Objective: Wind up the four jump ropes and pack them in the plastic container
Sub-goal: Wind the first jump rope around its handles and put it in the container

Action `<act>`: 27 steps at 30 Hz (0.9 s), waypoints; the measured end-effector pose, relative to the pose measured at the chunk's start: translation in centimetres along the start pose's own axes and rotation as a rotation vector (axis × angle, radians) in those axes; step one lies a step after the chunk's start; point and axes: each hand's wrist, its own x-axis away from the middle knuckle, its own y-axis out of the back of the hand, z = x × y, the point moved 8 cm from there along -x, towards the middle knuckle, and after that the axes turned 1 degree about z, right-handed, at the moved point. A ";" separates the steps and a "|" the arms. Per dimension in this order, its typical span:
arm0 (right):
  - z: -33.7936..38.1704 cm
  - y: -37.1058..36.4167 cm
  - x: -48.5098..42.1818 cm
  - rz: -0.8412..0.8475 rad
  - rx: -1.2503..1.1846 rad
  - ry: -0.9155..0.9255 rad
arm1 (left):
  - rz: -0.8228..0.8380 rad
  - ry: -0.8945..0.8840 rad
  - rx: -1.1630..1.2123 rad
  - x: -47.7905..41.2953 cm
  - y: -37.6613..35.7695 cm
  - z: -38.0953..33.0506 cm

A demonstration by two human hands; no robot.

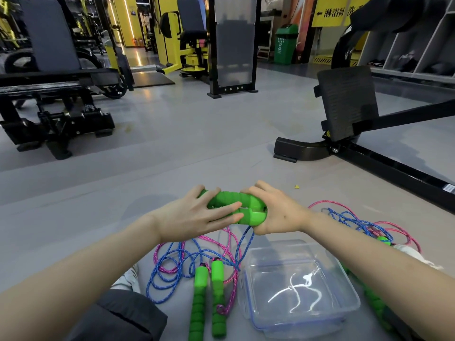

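Two green handles (208, 299) are laid side by side on the floor (172, 143), just left of the clear plastic container (248, 286). Beyond, a second handle pair (246, 205) is grasped at one end by the right grip (273, 212); the left grip (194, 215) is pressed across it, fingers straight. Pink and blue ropes (187, 257) are strewn beneath.

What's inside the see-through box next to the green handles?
No rope is inside the plastic container yet, only bright squiggles of light on its bottom. The right forearm covers its far right corner, so that bit is hidden.
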 end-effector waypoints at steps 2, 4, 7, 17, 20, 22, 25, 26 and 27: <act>-0.4 0.0 -0.1 -0.031 -0.109 -0.011 | -0.039 -0.011 -0.009 0.2 0.2 0.1; -0.5 -0.3 -0.2 -0.036 -0.208 -0.030 | -0.051 -0.017 -0.006 0.5 0.3 0.2; -0.1 -0.9 -0.3 -0.018 -0.222 -0.023 | -0.057 -0.014 0.013 1.0 0.1 -0.1; -1.8 -1.7 -0.4 0.135 -0.601 -0.173 | -0.091 0.058 0.011 1.9 0.4 1.3; -2.9 -2.3 0.5 0.201 -1.100 -0.327 | -0.096 0.154 -0.034 3.0 0.8 3.5; -2.9 -3.2 0.4 0.211 -1.055 -0.373 | -0.102 0.228 -0.064 3.2 0.8 4.6; -1.7 -5.1 0.5 0.265 -0.885 -0.434 | -0.119 0.288 -0.094 2.9 1.0 5.6; -1.1 -5.4 0.2 0.267 -0.900 -0.435 | -0.127 0.292 -0.094 2.7 1.2 5.7; -0.6 -5.1 -0.2 0.234 -0.933 -0.420 | -0.142 0.294 -0.094 2.4 1.5 5.7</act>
